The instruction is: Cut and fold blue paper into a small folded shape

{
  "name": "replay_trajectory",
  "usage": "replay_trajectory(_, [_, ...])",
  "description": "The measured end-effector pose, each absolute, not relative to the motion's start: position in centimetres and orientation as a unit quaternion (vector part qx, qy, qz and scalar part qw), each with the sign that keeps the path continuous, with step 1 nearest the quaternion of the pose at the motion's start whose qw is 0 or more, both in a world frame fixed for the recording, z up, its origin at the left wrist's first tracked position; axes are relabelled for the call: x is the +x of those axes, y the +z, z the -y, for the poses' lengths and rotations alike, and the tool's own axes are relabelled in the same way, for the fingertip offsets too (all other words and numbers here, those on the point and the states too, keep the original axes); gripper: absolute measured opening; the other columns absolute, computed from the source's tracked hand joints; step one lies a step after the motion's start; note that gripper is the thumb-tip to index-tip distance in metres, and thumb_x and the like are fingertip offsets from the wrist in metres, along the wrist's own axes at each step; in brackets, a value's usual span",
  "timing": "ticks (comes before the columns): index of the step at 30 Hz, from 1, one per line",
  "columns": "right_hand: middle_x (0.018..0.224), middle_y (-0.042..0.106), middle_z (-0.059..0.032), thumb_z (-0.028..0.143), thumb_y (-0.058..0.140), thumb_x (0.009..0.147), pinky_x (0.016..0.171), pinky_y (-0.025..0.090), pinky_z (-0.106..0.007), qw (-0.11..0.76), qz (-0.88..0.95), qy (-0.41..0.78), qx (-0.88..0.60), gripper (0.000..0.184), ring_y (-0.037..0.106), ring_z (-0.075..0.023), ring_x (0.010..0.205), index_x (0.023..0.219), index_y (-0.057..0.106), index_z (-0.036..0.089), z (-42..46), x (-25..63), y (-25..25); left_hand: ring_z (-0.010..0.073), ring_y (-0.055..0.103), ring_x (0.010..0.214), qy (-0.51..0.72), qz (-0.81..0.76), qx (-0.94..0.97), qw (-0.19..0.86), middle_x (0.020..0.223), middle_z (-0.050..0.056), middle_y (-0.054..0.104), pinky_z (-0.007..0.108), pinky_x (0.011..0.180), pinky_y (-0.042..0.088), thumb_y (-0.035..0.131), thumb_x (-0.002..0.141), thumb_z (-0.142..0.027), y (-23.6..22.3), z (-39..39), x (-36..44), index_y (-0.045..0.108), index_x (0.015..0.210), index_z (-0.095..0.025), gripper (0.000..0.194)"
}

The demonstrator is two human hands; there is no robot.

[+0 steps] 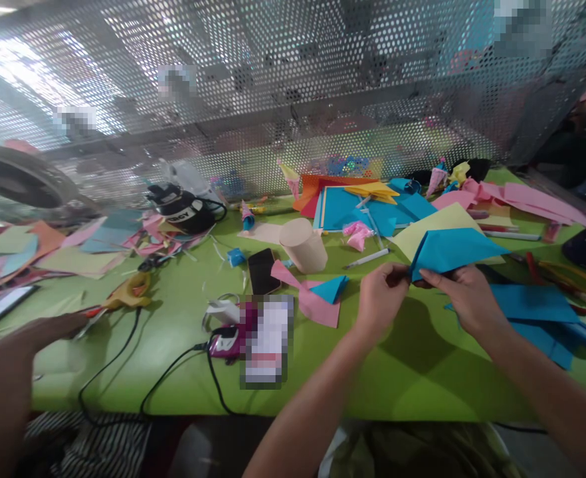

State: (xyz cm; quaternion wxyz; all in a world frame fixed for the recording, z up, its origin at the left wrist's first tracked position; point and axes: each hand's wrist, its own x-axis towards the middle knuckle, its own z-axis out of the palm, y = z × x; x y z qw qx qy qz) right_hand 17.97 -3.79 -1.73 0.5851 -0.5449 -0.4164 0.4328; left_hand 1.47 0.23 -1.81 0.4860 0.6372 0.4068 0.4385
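A sheet of blue paper [460,247], folded over along its left edge, is held up above the green table. My left hand [381,295] pinches its lower left corner between thumb and fingers. From below, my right hand [465,292] grips the same paper, thumb pressed on the near side and fingers tucked behind. Just behind it lies a pale yellow sheet [435,229]. Right of my right hand is a pile of blue paper pieces [532,304]. Left of my left hand, a small folded blue piece [330,289] rests on a pink sheet [317,309].
On the left, a co-worker's hand [64,325] is at yellow-handled scissors [128,292]. A beige paper tube [303,245], black phone [264,271], lit phone [268,342] and purple power strip [228,338] with cords occupy the middle. A perforated metal screen [293,99] stands behind.
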Motion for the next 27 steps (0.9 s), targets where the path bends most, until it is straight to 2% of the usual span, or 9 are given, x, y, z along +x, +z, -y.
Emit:
replay_trajectory(8, [0.077,0.079,-0.0011,0.044,0.090,0.070,0.073,0.057,-0.036,0.584,0.416,0.423,-0.553,0.023,0.071,-0.0224,0.072,0.079,0.080,0.025,3.68,18.02,-1.53,0.0189,0.072,0.082,0.430,-0.397,0.636,0.503,0.091,0.007,0.079,0.028,0.075,0.057,0.063,0.080,-0.010,-1.93,-0.33,1.40,0.078,0.099,-0.015,0.025])
replay_trajectory(17, [0.078,0.080,-0.0016,0.045,0.089,0.069,0.074,0.057,-0.037,0.580,0.418,0.421,-0.559,0.024,0.072,-0.0237,0.073,0.078,0.080,0.024,3.65,18.05,-1.58,0.0192,0.073,0.081,0.406,-0.378,0.631,0.542,0.090,0.008,0.079,0.031,0.077,0.058,0.063,0.087,-0.016,-1.67,-0.74,0.76,0.078,0.105,-0.015,0.024])
replay_trajectory(22, [0.078,0.080,-0.0010,0.047,0.090,0.067,0.073,0.057,-0.037,0.581,0.415,0.419,-0.561,0.027,0.072,-0.0239,0.072,0.077,0.079,0.025,3.64,17.95,-1.43,0.0174,0.073,0.077,0.407,-0.366,0.599,0.584,0.087,0.008,0.079,0.029,0.075,0.058,0.062,0.086,-0.012,-1.64,-1.03,0.87,0.078,0.102,-0.013,0.023])
replay_trajectory(27, [0.079,0.080,-0.0016,0.048,0.089,0.068,0.074,0.058,-0.038,0.572,0.420,0.417,-0.568,0.024,0.073,-0.0257,0.074,0.076,0.080,0.027,3.69,17.92,-1.36,0.0186,0.073,0.079,0.406,-0.377,0.619,0.557,0.086,0.007,0.079,0.030,0.077,0.058,0.062,0.086,-0.013,-1.88,-1.02,0.92,0.078,0.102,-0.014,0.022])
